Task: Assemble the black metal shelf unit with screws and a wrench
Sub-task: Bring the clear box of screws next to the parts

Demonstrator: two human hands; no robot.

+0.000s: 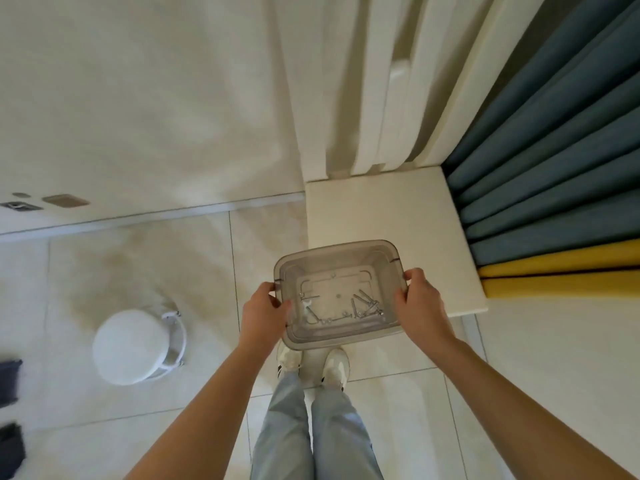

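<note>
A clear grey plastic box (346, 252) hangs in the air in front of me, above my feet and the near edge of a cream ledge (381, 216). My left hand (265, 315) grips its left rim and my right hand (420, 306) grips its right rim. Several silver screws (367, 304) and a small white wrench (306, 306) lie loose on the box floor, gathered toward the near side. No black shelf part is in view.
A round white stool (133, 344) stands on the tiled floor to my left. Blue and yellow curtains (554, 188) hang at the right beside the ledge. Dark cloth (10, 379) lies at the far left edge. A white wall with sockets (65, 200) is ahead.
</note>
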